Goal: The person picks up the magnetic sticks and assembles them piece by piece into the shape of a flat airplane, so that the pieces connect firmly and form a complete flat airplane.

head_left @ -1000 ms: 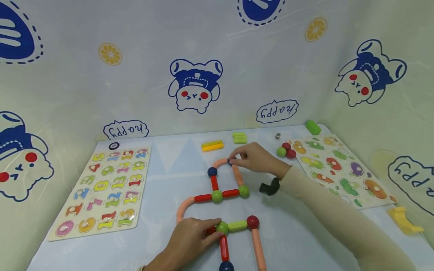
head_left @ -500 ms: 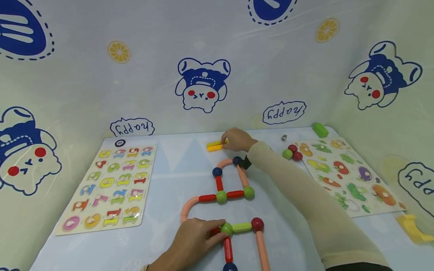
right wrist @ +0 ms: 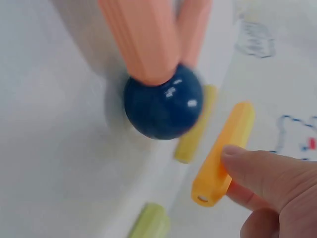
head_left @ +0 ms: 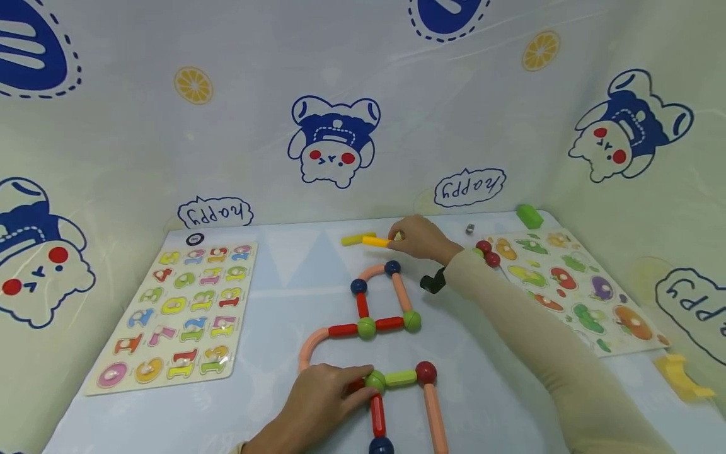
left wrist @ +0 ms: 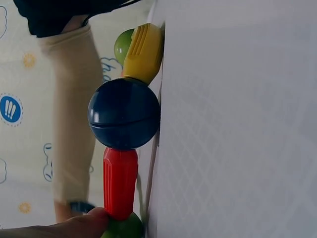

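My right hand (head_left: 422, 238) pinches an orange-yellow magnetic stick (head_left: 374, 241) between thumb and fingers, near the table's far edge. An olive-yellow stick (head_left: 357, 239) lies beside it; light green ones are mostly hidden behind that hand. At the front, my left hand (head_left: 317, 403) grips a green ball (head_left: 375, 381), with a red stick (head_left: 377, 415) and a light green stick (head_left: 401, 378) joined to it. Beyond lies a closed loop of sticks and balls, including a navy ball (head_left: 392, 268) and a curved peach stick (head_left: 371, 272). In the right wrist view the held stick (right wrist: 223, 158) looks tilted.
A number puzzle board (head_left: 176, 315) lies on the left, a vegetable puzzle board (head_left: 573, 284) on the right. Red balls (head_left: 492, 259) sit by the right board. A green block (head_left: 529, 216) and a yellow arched block (head_left: 683, 378) stand near the edges.
My right hand has gone from the loop's navy ball to the far sticks and taken hold of the orange-yellow one, shifting it rightward. The left hand keeps its place.
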`<action>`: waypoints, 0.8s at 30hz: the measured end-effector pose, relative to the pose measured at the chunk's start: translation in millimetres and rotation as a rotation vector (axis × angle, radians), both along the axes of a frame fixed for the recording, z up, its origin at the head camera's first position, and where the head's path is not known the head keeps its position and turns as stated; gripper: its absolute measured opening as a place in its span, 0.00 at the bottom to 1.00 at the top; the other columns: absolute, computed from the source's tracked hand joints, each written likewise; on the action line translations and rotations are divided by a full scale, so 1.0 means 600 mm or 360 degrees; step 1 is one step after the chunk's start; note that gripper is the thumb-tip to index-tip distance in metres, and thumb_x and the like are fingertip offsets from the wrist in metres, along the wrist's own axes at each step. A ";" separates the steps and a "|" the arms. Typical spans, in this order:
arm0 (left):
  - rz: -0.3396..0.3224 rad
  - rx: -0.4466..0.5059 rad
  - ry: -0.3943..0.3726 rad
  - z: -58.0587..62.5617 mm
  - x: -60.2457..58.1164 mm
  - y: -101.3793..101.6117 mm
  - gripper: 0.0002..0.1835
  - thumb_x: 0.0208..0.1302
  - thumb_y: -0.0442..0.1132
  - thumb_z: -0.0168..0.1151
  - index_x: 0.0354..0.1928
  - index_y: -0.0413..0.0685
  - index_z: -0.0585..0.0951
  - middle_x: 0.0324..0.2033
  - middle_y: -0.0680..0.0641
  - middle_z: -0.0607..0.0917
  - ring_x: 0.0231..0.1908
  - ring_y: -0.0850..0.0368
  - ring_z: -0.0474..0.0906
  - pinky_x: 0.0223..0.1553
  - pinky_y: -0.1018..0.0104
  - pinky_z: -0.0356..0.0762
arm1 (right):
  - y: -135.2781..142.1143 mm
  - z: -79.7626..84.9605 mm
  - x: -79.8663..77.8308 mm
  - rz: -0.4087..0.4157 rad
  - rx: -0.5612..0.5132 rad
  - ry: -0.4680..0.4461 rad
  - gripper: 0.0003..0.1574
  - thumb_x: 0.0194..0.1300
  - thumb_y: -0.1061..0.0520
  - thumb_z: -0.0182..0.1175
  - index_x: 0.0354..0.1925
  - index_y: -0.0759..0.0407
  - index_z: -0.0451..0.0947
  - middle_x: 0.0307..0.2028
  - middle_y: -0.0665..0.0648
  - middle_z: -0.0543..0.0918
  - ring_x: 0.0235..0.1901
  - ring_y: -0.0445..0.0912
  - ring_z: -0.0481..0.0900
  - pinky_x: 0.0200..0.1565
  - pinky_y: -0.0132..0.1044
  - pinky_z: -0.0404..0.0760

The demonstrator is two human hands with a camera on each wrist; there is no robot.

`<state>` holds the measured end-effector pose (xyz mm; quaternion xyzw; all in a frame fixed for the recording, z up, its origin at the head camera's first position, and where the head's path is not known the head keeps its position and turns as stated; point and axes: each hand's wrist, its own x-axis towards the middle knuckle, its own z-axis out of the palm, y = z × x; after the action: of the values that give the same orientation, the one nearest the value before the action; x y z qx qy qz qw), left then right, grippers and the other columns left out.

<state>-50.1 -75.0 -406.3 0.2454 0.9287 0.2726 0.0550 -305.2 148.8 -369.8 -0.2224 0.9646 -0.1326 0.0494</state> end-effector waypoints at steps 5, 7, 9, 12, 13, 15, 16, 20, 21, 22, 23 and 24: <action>0.0005 -0.0002 0.0023 -0.001 0.000 0.001 0.24 0.58 0.62 0.57 0.50 0.59 0.83 0.09 0.68 0.65 0.14 0.72 0.63 0.19 0.74 0.62 | 0.052 0.016 0.073 -0.0137 -0.0119 -0.0006 0.14 0.58 0.44 0.65 0.41 0.47 0.82 0.22 0.51 0.73 0.23 0.47 0.70 0.24 0.36 0.68; 0.0004 0.0005 0.0029 -0.002 0.001 0.001 0.24 0.58 0.62 0.57 0.51 0.59 0.83 0.09 0.68 0.65 0.14 0.73 0.63 0.19 0.74 0.62 | 0.073 0.013 0.106 -0.0173 -0.0157 0.0008 0.14 0.57 0.44 0.66 0.41 0.45 0.82 0.19 0.52 0.71 0.19 0.47 0.68 0.21 0.35 0.65; 0.0004 0.0007 0.0035 -0.002 0.002 0.000 0.24 0.58 0.62 0.58 0.51 0.59 0.83 0.09 0.68 0.65 0.14 0.73 0.63 0.19 0.74 0.62 | 0.095 0.006 0.138 -0.0193 -0.0218 0.0024 0.14 0.56 0.44 0.66 0.40 0.44 0.82 0.17 0.52 0.69 0.17 0.47 0.67 0.18 0.35 0.63; 0.0014 0.0006 0.0071 -0.004 0.002 0.000 0.23 0.58 0.61 0.59 0.50 0.59 0.83 0.10 0.69 0.67 0.14 0.73 0.63 0.19 0.74 0.61 | 0.127 -0.014 0.181 -0.0182 -0.0282 0.0064 0.13 0.56 0.44 0.66 0.39 0.44 0.82 0.14 0.50 0.66 0.15 0.46 0.65 0.17 0.33 0.61; 0.0014 0.0004 0.0075 -0.005 0.002 0.000 0.23 0.57 0.61 0.59 0.49 0.59 0.83 0.11 0.69 0.67 0.14 0.72 0.63 0.19 0.75 0.61 | 0.137 -0.020 0.195 -0.0184 -0.0296 0.0069 0.13 0.56 0.43 0.66 0.39 0.44 0.82 0.13 0.49 0.65 0.14 0.45 0.64 0.17 0.33 0.60; 0.0015 0.0008 0.0078 -0.006 0.002 0.001 0.23 0.57 0.61 0.59 0.49 0.59 0.83 0.11 0.69 0.67 0.14 0.72 0.63 0.19 0.75 0.61 | 0.156 -0.032 0.223 -0.0204 -0.0307 0.0073 0.13 0.56 0.44 0.67 0.39 0.44 0.82 0.13 0.47 0.64 0.14 0.43 0.63 0.17 0.31 0.60; 0.0012 0.0010 0.0075 -0.006 0.002 0.002 0.23 0.57 0.61 0.59 0.49 0.59 0.83 0.11 0.69 0.67 0.14 0.72 0.63 0.19 0.75 0.61 | 0.165 -0.037 0.236 -0.0210 -0.0301 0.0081 0.12 0.56 0.44 0.67 0.39 0.44 0.82 0.12 0.46 0.64 0.13 0.42 0.62 0.17 0.31 0.59; 0.0002 0.0025 0.0056 -0.006 0.000 0.004 0.24 0.58 0.62 0.58 0.50 0.58 0.83 0.09 0.68 0.65 0.14 0.73 0.63 0.18 0.75 0.61 | 0.187 -0.048 0.281 -0.0235 -0.0238 0.0149 0.12 0.54 0.46 0.68 0.38 0.44 0.83 0.12 0.44 0.62 0.12 0.40 0.60 0.16 0.30 0.58; 0.0002 0.0025 0.0056 -0.006 0.000 0.004 0.24 0.58 0.61 0.58 0.50 0.58 0.83 0.09 0.68 0.65 0.14 0.73 0.63 0.18 0.75 0.62 | 0.189 -0.049 0.289 -0.0231 -0.0210 0.0167 0.12 0.54 0.46 0.68 0.38 0.44 0.83 0.12 0.43 0.62 0.12 0.40 0.59 0.16 0.30 0.57; 0.0004 0.0024 0.0056 -0.006 0.000 0.004 0.24 0.58 0.61 0.59 0.50 0.58 0.83 0.09 0.68 0.64 0.14 0.73 0.63 0.18 0.75 0.62 | 0.190 -0.050 0.296 -0.0222 -0.0185 0.0184 0.12 0.54 0.46 0.68 0.39 0.45 0.83 0.12 0.43 0.62 0.12 0.39 0.58 0.16 0.30 0.57; 0.0007 0.0024 0.0055 -0.005 0.001 0.005 0.23 0.58 0.61 0.59 0.50 0.58 0.83 0.09 0.68 0.64 0.13 0.73 0.63 0.18 0.75 0.62 | 0.190 -0.050 0.302 -0.0217 -0.0163 0.0193 0.12 0.54 0.47 0.68 0.39 0.45 0.83 0.12 0.42 0.61 0.12 0.39 0.58 0.16 0.30 0.57; 0.0007 0.0021 0.0053 -0.005 0.001 0.005 0.23 0.58 0.61 0.59 0.50 0.58 0.83 0.09 0.68 0.64 0.13 0.73 0.62 0.18 0.75 0.61 | 0.189 -0.051 0.306 -0.0215 -0.0140 0.0195 0.13 0.54 0.47 0.68 0.40 0.45 0.83 0.12 0.42 0.62 0.12 0.38 0.58 0.16 0.29 0.57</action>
<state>-49.5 -72.1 -409.1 0.2481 0.9282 0.2748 0.0373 -121.3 262.0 -400.3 -0.1665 0.9719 -0.1640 -0.0285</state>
